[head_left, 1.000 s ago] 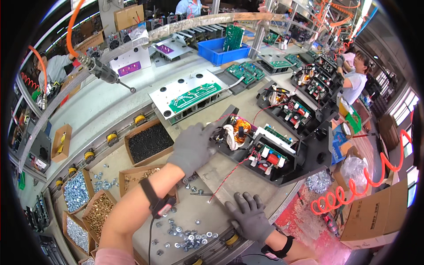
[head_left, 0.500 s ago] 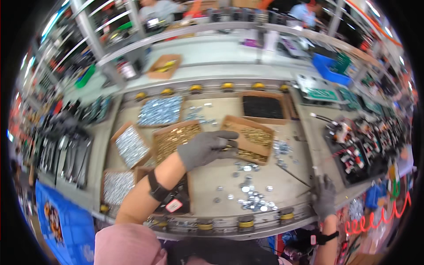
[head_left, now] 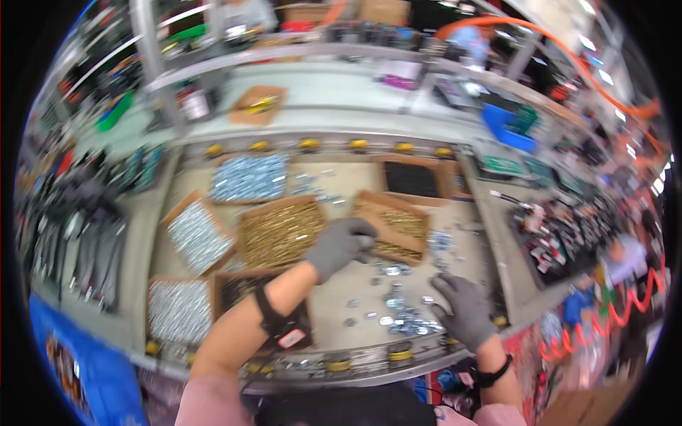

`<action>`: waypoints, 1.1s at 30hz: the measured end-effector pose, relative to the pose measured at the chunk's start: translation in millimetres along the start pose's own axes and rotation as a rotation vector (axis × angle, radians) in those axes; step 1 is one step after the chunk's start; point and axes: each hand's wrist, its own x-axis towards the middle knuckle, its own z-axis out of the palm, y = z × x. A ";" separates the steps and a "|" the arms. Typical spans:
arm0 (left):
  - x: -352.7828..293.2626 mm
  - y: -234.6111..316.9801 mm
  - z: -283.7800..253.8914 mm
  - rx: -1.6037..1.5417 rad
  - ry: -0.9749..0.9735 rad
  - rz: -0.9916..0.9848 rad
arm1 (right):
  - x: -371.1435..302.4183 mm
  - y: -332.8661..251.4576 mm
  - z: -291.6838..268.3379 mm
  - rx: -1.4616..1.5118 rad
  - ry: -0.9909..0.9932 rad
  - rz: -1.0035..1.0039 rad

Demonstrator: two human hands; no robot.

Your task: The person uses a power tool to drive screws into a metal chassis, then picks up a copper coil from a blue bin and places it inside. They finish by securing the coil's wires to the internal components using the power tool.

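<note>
My left hand [head_left: 342, 248], in a grey glove, is between two cardboard boxes of brass-coloured pieces, the left box [head_left: 280, 231] and the right box [head_left: 403, 226]. Its fingers are curled in near the right box's edge; whatever they may hold is hidden. My right hand [head_left: 463, 309], gloved the same way, hovers low at the right side of a loose pile of shiny round metal pieces [head_left: 406, 316]. Its thumb and fingers are apart and nothing shows in them. More small silvery pieces [head_left: 440, 243] lie beyond it.
Boxes of silvery pieces [head_left: 197, 236] and bluish pieces [head_left: 249, 179] stand on the left, a box of black pieces [head_left: 412, 179] at the back. A metal rail [head_left: 497, 263] edges the work area. A dark tray of wired parts [head_left: 565, 231] lies further right.
My right hand has come left from the right rail to the loose round pieces, its fingers spreading. My left hand has drawn back slightly from the right brass box, its fingers curling.
</note>
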 end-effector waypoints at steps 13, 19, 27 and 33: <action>97.8 -29.8 37.5 0.824 0.199 0.423 | -33.3 210.7 -180.9 -0.189 0.263 0.821; 110.8 -64.5 36.8 0.732 0.256 0.330 | 0.4 356.3 -250.0 -0.264 0.094 0.836; 113.4 -73.6 42.2 0.611 0.323 0.267 | 83.8 445.3 -228.7 -0.619 -0.181 0.914; 116.2 -73.1 43.7 0.669 0.354 0.298 | 80.6 518.8 -176.7 -0.692 -0.362 1.043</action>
